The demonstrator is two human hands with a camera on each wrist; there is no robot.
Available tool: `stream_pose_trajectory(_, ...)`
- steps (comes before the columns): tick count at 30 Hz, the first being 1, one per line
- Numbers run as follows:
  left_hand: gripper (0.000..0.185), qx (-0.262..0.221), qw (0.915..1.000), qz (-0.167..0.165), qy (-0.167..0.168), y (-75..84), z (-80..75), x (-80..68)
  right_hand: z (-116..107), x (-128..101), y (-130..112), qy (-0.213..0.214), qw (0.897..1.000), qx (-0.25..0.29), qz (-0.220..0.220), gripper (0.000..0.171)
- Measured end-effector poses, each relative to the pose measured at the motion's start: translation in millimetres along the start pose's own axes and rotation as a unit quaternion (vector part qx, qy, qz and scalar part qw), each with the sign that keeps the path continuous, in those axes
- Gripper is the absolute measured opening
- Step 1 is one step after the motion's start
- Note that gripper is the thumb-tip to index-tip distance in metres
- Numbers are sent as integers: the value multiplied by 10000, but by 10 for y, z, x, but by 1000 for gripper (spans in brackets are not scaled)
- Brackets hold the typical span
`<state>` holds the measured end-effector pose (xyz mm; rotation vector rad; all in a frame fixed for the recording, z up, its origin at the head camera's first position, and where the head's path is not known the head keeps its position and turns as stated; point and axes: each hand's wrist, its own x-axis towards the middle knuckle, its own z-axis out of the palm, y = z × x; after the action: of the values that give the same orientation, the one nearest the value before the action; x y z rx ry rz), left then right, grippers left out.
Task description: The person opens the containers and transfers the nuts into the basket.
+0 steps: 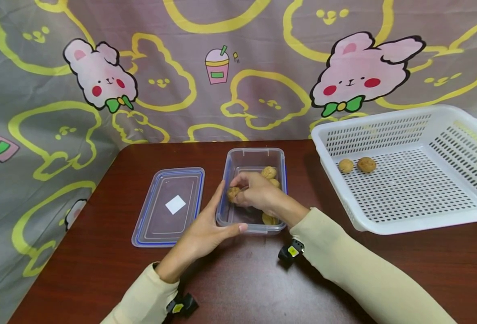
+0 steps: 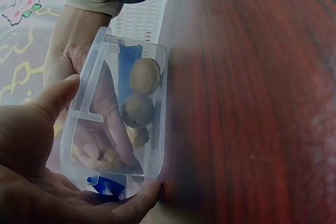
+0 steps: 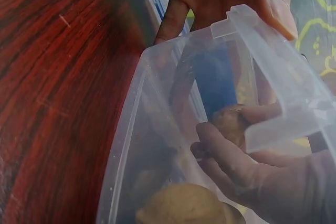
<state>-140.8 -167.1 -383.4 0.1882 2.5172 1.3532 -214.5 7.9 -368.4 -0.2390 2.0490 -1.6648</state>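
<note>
R hand (image 1: pixel 258 193) is inside the clear container (image 1: pixel 279 157) w/ its grip pinched on one walnut (image 1: pixel 233 194) at the left inner wall — fingers curled round it. L hand (image 1: pixel 206 231) steadies the container from outside, fingers straight along its left side, thumb at the near corner. Container's long axis runs away from the person; the white basket (image 1: pixel 388 225) lies to the right — R hand nearer. Lid (image 1: pixel 169 204) sits left on the table (image 1: pixel 242 288).

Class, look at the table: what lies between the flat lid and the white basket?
In the head view, the clear container, with both hands at it, lies between the lid and the basket.
</note>
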Motion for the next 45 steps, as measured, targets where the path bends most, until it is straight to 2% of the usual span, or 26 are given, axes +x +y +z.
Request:
stream_pose_trajectory(5, 116, -7, 10000, -3, -10, 1, -1, 6, -23, -52, -26, 59, 10000, 10, -64, 36)
stream_pose_trajectory(11, 117, -53, 10000, 3, -4, 17, 2, 12, -84, -216, -148, 133, 9996, 180, -166, 36)
stream_pose_trajectory(18, 116, -191, 9998, 65, -28, 11, 0, 14, -252, -493, -316, 233, 9985, -454, -186, 34)
stream_pose_trajectory(26, 119, -212, 9997, 70, -32, 30, -6, 8, -502, -826, -478, 369, 9897, -1128, -803, 38)
stream_pose_trajectory(29, 118, -196, 9997, 107, -23, 26, -4, 10, -601, -959, -546, 458, 9879, -1110, -986, 40)
stream_pose_trajectory(31, 117, -171, 9998, 138, -7, 23, -3, 11, -689, -1049, -590, 554, 9870, -1129, -1005, 40)
stream_pose_trajectory(37, 116, -51, 9999, 101, 31, 33, -3, 2, -1089, -1186, -626, 787, 9886, -1136, -606, 43)
stream_pose_trajectory(40, 116, -28, 10000, 54, 34, 37, 1, -3, -1369, -1159, -582, 635, 9918, -985, -507, 45)
stream_pose_trajectory(45, 116, -46, 10000, 31, 33, 34, 11, -6, -1856, -1112, -491, 248, 9967, -597, -481, 35)
